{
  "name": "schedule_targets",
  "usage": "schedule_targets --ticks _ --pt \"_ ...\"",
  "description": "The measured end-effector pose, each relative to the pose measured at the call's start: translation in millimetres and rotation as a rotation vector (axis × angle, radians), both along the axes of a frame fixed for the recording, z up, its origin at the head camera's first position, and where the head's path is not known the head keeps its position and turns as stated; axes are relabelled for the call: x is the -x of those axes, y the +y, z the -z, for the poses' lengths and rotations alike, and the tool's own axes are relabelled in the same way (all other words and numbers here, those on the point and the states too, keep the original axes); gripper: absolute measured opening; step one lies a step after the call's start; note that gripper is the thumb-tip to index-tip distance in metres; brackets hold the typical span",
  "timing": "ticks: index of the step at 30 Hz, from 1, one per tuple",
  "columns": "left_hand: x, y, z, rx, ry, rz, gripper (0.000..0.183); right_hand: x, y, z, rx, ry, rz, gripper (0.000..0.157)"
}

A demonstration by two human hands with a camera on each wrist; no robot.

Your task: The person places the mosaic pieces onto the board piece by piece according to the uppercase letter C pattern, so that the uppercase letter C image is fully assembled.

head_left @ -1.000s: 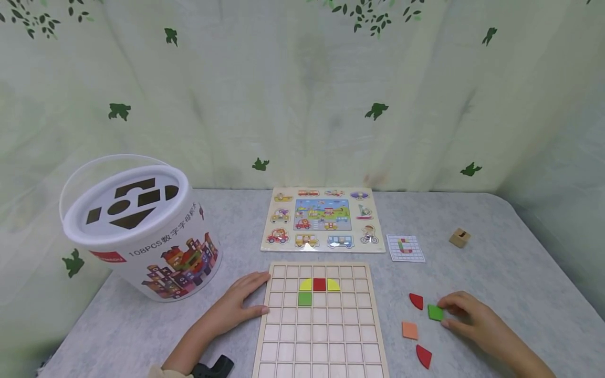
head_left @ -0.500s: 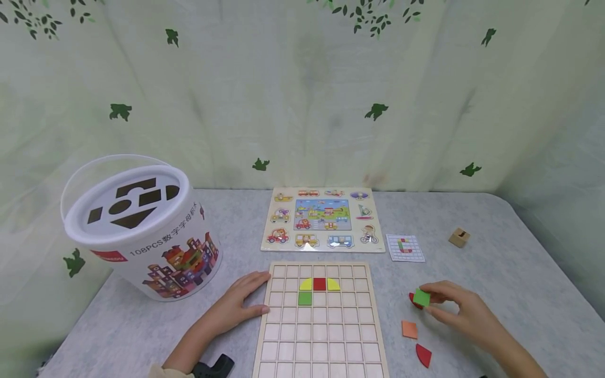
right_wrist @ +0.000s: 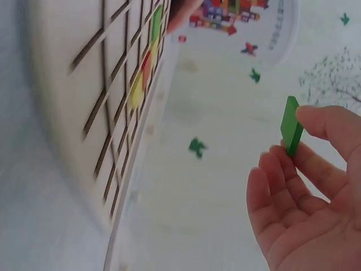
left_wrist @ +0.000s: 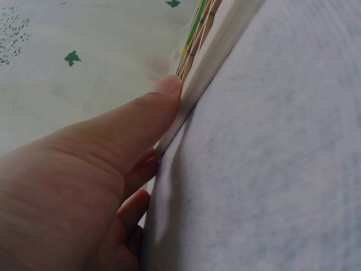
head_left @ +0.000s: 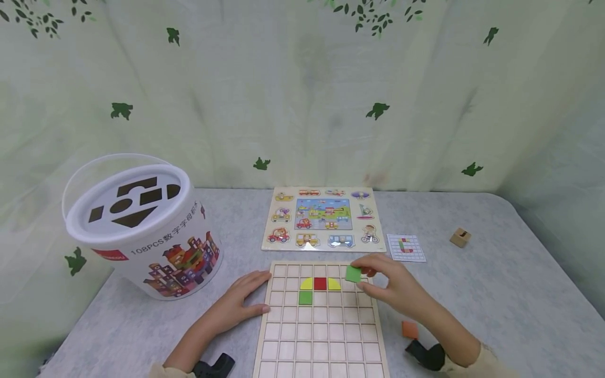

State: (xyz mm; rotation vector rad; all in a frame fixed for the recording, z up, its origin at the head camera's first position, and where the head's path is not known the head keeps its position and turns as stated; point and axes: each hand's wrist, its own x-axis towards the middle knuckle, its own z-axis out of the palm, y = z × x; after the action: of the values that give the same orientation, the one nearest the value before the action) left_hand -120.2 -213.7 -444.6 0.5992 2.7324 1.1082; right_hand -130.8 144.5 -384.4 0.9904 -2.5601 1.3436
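Observation:
My right hand pinches a green square tile between thumb and fingertips, above the upper right of a wooden grid board. The right wrist view shows the same green tile on edge, apart from the board. In the board's upper rows lie a yellow quarter-round tile, a red square tile and a second yellow quarter-round. Another green square sits below the first yellow one. My left hand rests against the board's left edge, its thumb touching the side.
An orange square tile lies right of the board, beside my right forearm. Farther back are a pattern card, a wooden block and a vehicle picture puzzle. A large white bucket stands at the left.
My right hand has picked up the green tile from the table and carried it left over the board. Its arm now hides the two red quarter-rounds. My left hand has stayed put.

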Motion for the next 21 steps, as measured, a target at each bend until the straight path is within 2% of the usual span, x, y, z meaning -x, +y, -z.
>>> schedule_targets --ticks 5,10,18,21 --pt "0.4 0 0.3 -0.006 -0.003 0.003 0.073 4.1 -34 1.3 0.057 -0.013 -0.075 0.031" --pt "0.5 0 0.5 -0.003 -0.009 -0.003 0.073 3.6 -59 13.1 0.060 -0.068 -0.138 0.031" --pt "1.1 0 1.4 0.000 -0.012 -0.006 0.073 4.3 -71 34.3 -0.055 -0.239 -0.243 0.030" --pt "1.0 0 1.4 -0.004 -0.021 -0.012 0.073 6.6 -71 41.1 -0.132 -0.268 -0.284 0.029"
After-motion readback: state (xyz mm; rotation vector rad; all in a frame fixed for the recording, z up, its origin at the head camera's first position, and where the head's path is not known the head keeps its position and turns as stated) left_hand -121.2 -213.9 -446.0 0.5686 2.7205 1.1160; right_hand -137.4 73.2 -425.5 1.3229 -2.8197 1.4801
